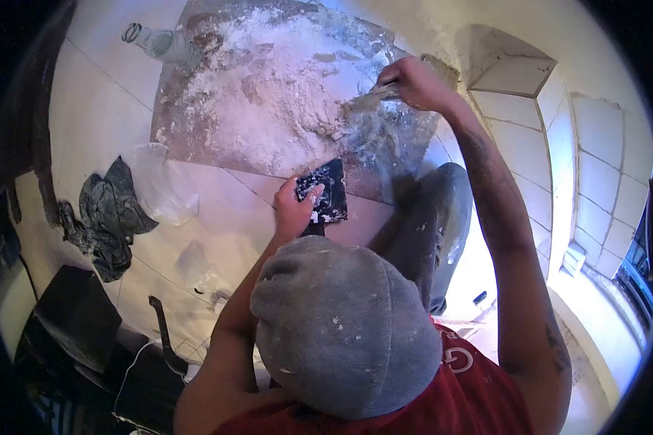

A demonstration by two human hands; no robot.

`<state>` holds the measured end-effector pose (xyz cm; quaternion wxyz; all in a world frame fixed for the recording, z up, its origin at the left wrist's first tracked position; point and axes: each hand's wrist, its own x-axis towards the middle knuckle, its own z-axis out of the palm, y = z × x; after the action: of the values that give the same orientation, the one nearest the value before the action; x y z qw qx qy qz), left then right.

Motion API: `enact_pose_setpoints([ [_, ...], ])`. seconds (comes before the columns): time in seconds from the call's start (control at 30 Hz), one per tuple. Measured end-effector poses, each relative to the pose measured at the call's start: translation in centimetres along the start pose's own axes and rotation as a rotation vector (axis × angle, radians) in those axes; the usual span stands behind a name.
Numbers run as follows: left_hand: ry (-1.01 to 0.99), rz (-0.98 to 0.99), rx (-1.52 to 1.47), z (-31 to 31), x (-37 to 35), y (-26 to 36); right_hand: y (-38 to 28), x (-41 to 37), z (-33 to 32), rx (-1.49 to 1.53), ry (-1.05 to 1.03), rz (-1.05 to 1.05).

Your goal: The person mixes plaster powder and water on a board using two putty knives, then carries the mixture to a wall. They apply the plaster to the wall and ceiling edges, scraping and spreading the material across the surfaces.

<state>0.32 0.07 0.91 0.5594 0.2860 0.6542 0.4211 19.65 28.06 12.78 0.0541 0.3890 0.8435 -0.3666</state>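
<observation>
My left hand is closed round a black, square-bladed scraper, its face smeared with white paste and its handle pointing back toward my body. Higher up on the right, my right hand grips a plaster-smeared trowel, mostly hidden by the fingers and paste. The trowel's blade touches the edge of a broad heap of whitish powder. Wet, greyish paste shows beside the heap, below my right hand. All of it lies on a flat brownish board on the tiled floor.
A clear glass bottle lies at the board's upper left. Crumpled black plastic and a clear plastic bag are on the left. My bent knee is close to the board's right side. A tiled ledge stands at right.
</observation>
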Motion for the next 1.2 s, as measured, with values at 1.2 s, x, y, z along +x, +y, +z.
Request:
enact_pose_setpoints([
  [1.2,0.024,0.290,0.271,0.8,0.1,0.3,-0.7,-0.3,4.9,-0.303,0.155,0.176],
])
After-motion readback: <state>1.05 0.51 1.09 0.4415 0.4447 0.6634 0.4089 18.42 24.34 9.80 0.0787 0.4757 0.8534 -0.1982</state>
